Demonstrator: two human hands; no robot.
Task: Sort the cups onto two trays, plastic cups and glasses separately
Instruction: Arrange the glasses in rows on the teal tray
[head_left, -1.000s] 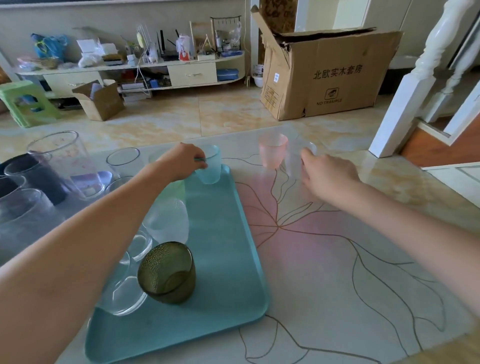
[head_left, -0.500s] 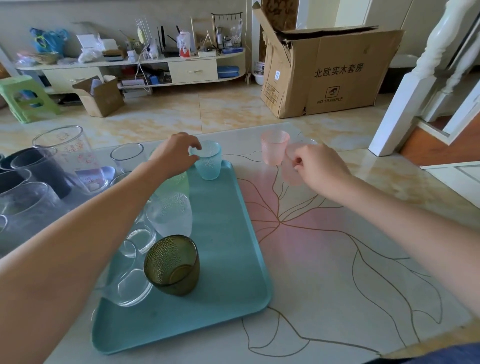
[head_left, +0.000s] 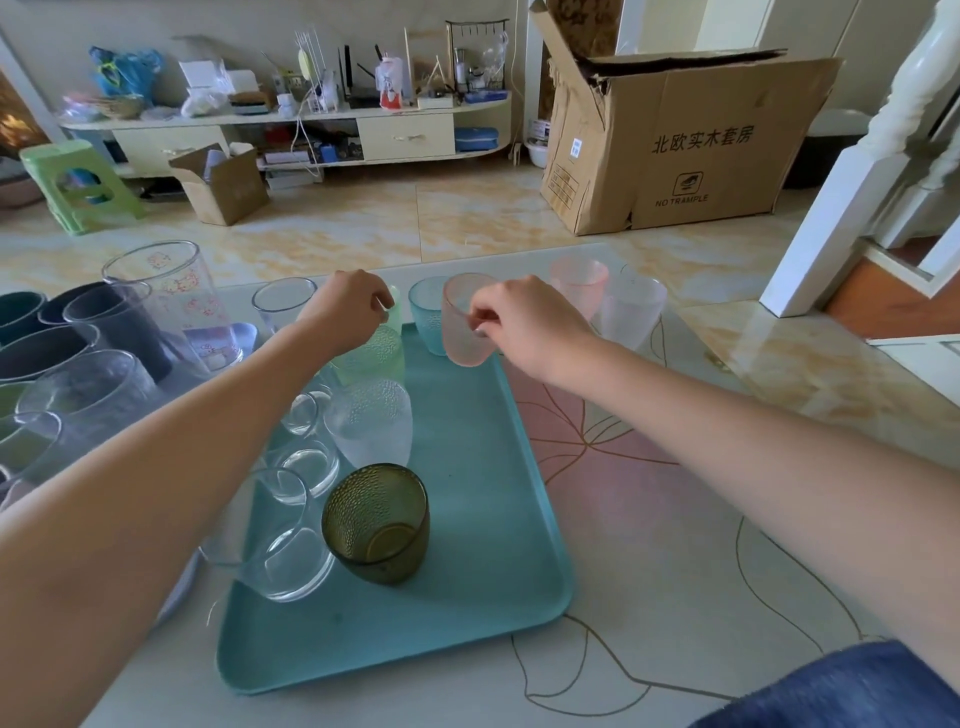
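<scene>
Pink cup (head_left: 464, 325) now over tray (head_left: 483, 467), upright, pinched by right hand (head_left: 524, 325); left hand (head_left: 348, 312) curled, empty.

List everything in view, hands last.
Tray: one, teal, on the table.
Olive glass: one, near end of tray.
Clear glasses: several, tray's left side.
Teal cup: one, tray's far end.
Green cup: one, by the left hand.
Pink cup: one, pinched by the right hand over the tray's far end.
Pink cup on the table: one, beyond the tray.
Frosted cup: one, beside it.
Dark cups: several, far left.
Cardboard box: one, on the floor.
Left hand: fingers curled.
Right hand.
</scene>
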